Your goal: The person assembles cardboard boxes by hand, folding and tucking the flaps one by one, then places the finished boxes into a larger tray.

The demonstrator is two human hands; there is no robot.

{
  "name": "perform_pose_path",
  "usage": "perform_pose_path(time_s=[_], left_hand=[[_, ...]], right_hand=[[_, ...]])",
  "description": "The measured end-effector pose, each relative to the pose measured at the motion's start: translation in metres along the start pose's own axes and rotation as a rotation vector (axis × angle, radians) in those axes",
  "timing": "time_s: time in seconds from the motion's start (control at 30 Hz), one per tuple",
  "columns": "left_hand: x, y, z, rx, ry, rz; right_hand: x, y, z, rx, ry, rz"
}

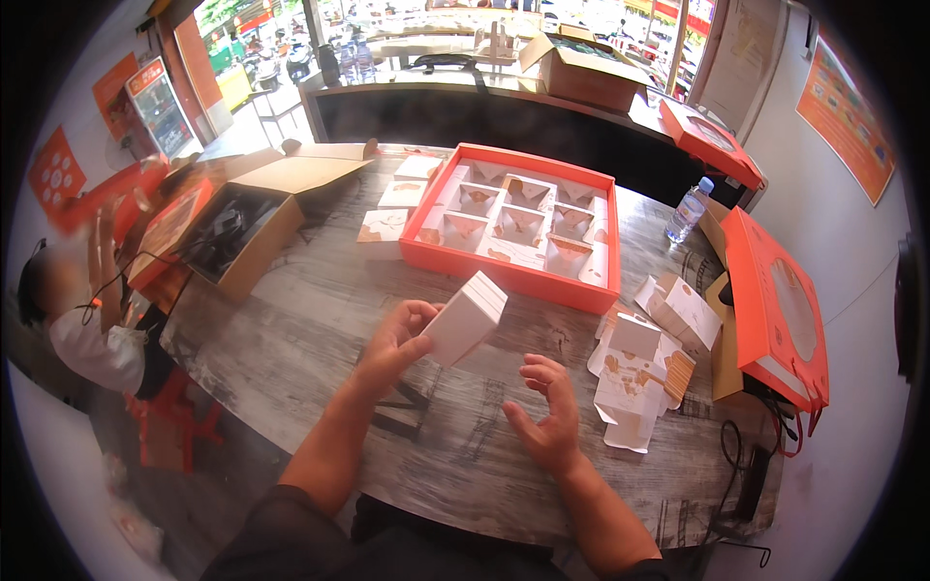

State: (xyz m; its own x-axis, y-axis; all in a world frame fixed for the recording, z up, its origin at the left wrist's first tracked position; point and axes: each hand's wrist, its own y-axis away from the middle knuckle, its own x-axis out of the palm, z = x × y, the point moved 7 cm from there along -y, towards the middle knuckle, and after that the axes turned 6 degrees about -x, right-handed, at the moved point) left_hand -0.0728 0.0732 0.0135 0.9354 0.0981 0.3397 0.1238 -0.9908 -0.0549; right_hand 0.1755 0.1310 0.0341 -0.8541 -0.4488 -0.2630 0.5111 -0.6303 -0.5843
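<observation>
My left hand grips a small white carton by its left side, tilted above the grey wood-grain table. Just right of it, my right hand hovers with fingers apart and nothing in them. Beyond both hands lies a red gift box with dividers that form several square compartments. Left of that box, several small white-and-tan cartons stand in a row. To the right of my right hand is a pile of unfolded printed cartons, with a partly folded white carton at its far side.
A water bottle stands at the right, near a red box with a round window. An open cardboard box holding dark items sits at the left. Cables lie at the right edge. Another person is at the far left.
</observation>
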Motion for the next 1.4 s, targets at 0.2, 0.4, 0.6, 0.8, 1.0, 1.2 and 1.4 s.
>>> perform_pose_path(time_s=[0.2, 0.4, 0.6, 0.8, 1.0, 1.2, 1.4], left_hand=[[0.047, 0.007, 0.03, -0.292, 0.432, 0.259], [0.073, 0.01, 0.045, -0.463, 0.471, 0.385], [0.057, 0.005, 0.044, -0.186, -0.019, 0.063], [0.049, 0.006, 0.023, 0.152, -0.504, -0.057], [0.057, 0.007, -0.007, 0.384, -0.791, -0.132], [0.026, -0.001, 0.028, 0.105, -0.374, -0.262], [0.02, -0.017, 0.012, 0.001, -0.944, -0.462]], right_hand=[[0.002, 0.005, 0.001, 0.047, -0.018, 0.011], [0.01, 0.005, -0.009, 0.073, -0.19, 0.003], [0.009, 0.004, -0.015, 0.119, -0.271, -0.048], [0.01, 0.009, -0.032, 0.316, -0.451, -0.093], [0.007, 0.015, -0.039, 0.372, -0.519, -0.056], [0.009, 0.014, -0.033, 0.333, -0.418, -0.019], [0.009, 0.014, -0.029, 0.29, -0.236, 0.002]])
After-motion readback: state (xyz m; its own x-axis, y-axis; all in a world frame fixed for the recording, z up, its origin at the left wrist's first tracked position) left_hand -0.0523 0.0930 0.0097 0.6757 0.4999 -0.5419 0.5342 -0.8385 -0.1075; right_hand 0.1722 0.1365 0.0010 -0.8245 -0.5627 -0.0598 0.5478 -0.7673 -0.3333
